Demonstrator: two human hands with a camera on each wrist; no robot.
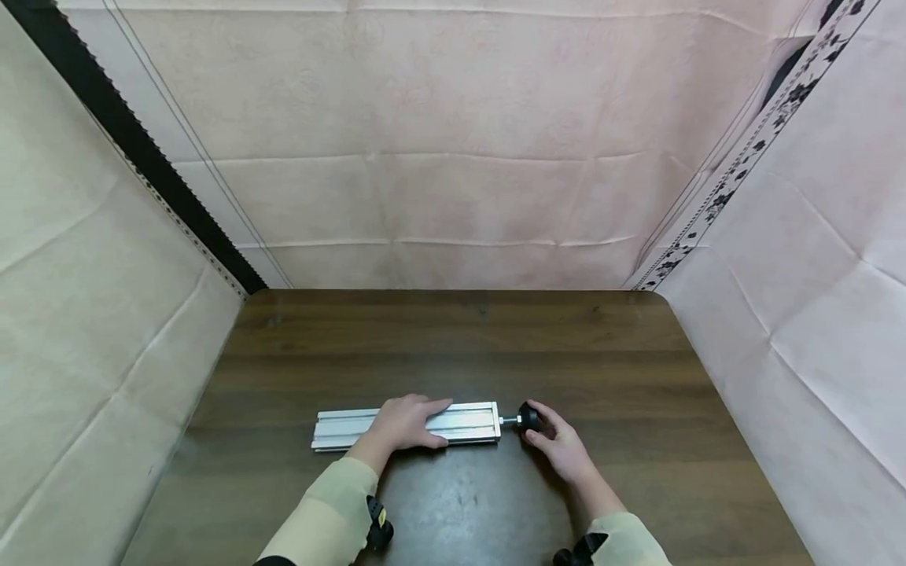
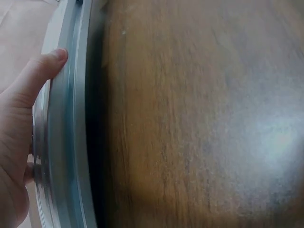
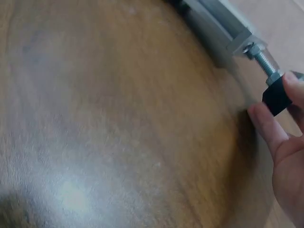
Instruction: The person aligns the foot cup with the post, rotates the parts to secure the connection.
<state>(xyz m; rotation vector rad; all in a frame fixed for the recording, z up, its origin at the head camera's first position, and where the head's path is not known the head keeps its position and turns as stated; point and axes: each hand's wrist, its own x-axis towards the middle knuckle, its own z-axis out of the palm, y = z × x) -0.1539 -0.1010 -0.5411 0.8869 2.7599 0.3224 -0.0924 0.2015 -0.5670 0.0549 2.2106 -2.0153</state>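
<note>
A silver aluminium extrusion bar (image 1: 470, 423) with long grooves lies across the wooden table. My left hand (image 1: 406, 423) grips it near the middle, and in the left wrist view the thumb (image 2: 47, 66) rests along the grooved bar (image 2: 71, 123). From the bar's right end, a threaded rod (image 3: 266, 63) sticks out of an end plate (image 3: 241, 42). At its tip sits a black knob (image 1: 528, 417). My right hand (image 1: 562, 450) pinches that knob between thumb and fingers; the knob (image 3: 276, 96) is partly covered by them in the right wrist view.
The brown wooden table (image 1: 453, 338) has rounded far corners. Pale fabric walls rise at the back (image 1: 453, 196), at the left (image 1: 92, 314) and at the right (image 1: 800, 275). Black wrist devices (image 1: 378, 525) sit on both sleeves.
</note>
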